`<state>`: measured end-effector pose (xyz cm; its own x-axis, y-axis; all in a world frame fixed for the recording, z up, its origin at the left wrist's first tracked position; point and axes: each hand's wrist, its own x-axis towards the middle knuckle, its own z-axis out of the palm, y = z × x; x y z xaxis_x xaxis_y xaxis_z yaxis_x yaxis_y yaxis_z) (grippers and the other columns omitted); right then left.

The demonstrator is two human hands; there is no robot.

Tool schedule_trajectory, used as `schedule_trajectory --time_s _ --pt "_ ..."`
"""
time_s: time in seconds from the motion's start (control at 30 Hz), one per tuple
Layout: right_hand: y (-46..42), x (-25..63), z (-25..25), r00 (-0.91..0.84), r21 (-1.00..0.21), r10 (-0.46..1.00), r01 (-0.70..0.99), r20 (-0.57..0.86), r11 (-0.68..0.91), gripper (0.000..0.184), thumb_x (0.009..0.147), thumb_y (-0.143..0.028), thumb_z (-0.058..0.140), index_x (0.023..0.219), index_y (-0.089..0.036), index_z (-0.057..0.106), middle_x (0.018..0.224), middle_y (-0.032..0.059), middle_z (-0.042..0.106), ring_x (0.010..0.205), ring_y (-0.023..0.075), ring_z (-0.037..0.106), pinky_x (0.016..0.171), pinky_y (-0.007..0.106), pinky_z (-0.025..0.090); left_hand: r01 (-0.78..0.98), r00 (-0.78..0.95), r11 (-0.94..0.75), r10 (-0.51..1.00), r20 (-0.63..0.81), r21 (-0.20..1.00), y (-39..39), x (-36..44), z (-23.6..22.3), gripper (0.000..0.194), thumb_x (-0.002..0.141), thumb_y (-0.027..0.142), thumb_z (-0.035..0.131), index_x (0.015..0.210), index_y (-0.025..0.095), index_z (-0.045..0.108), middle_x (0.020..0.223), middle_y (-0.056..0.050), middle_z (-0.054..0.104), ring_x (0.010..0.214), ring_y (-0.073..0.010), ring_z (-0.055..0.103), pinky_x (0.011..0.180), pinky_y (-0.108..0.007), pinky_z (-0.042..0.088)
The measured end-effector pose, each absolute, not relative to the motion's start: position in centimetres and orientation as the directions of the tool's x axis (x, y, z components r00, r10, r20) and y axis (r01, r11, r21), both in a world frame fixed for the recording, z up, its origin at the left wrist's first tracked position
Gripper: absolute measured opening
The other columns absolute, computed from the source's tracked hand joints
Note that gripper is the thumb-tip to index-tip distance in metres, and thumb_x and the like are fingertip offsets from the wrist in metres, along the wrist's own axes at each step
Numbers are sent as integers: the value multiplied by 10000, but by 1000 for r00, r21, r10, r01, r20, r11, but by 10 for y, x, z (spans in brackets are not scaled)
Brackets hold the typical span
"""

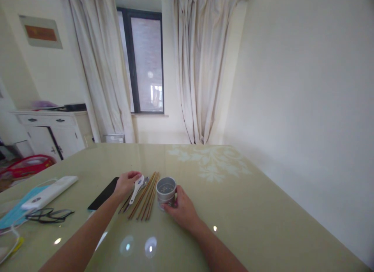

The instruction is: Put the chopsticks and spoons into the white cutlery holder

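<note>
Several brown chopsticks lie loosely side by side on the table. Just left of them is a white soup spoon with a blue mark in its bowl, its handle pointing toward me. The fingers of my left hand are pinched at the rim of the spoon's bowl. A metal spoon shows partly behind the white one. To the right of the chopsticks stands a grey cylindrical holder with small holes in its bottom, upright. My right hand grips it from the right side, thumb in front.
A black phone lies by my left forearm. Farther left are a white power strip, black-framed glasses and a blue face mask. The glossy table runs along the wall on the right.
</note>
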<state>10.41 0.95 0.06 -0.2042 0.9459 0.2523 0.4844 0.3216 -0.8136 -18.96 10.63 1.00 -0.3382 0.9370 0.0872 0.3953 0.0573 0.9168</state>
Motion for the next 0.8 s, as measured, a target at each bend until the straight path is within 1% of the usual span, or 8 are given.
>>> schedule_trajectory --time_s 0.13,0.23,0.4,0.53,0.7,0.8 --pt "9 103 0 -192 -804 947 500 258 321 533 782 -309 861 1222 -227 573 1108 57 720 936 240 692 817 341 520 484 -376 113 922 89 868 104 -189 4 265 746 436 766 854 198 809 833 -62 825 869 -264 759 770 -322 547" --pt "9 103 -2 -196 -797 943 505 268 331 543 787 -304 860 1242 -216 577 1165 78 712 955 246 695 820 344 524 516 -394 150 916 78 843 104 -186 2 214 776 398 742 849 210 814 832 -60 828 869 -267 767 790 -328 543" --pt "11 104 -1 -203 -780 939 522 279 345 520 783 -304 873 1218 -195 610 1183 102 708 1000 268 696 848 359 531 527 -421 192 905 58 828 104 -184 -1 234 815 394 713 888 199 819 859 -72 838 882 -268 783 769 -315 557" --pt "10 106 2 -206 -779 941 528 269 338 530 774 -299 893 1217 -186 626 1201 114 707 1072 297 692 911 385 527 543 -404 178 912 70 820 101 -185 -3 273 825 415 710 929 190 825 873 -79 842 894 -265 791 773 -301 569" --pt "10 106 -1 -193 -781 945 531 264 327 518 755 -313 919 1179 -198 646 1162 94 706 1020 277 699 864 352 530 556 -375 127 920 112 822 93 -186 -4 231 809 387 705 913 211 812 912 -60 845 909 -256 794 789 -285 586" --pt "12 107 -4 -200 -766 940 545 277 341 527 750 -301 924 1186 -193 648 1175 97 689 1022 272 691 878 352 527 547 -358 103 926 120 831 92 -186 -5 249 799 381 707 944 200 796 959 -71 844 930 -256 793 806 -288 598"
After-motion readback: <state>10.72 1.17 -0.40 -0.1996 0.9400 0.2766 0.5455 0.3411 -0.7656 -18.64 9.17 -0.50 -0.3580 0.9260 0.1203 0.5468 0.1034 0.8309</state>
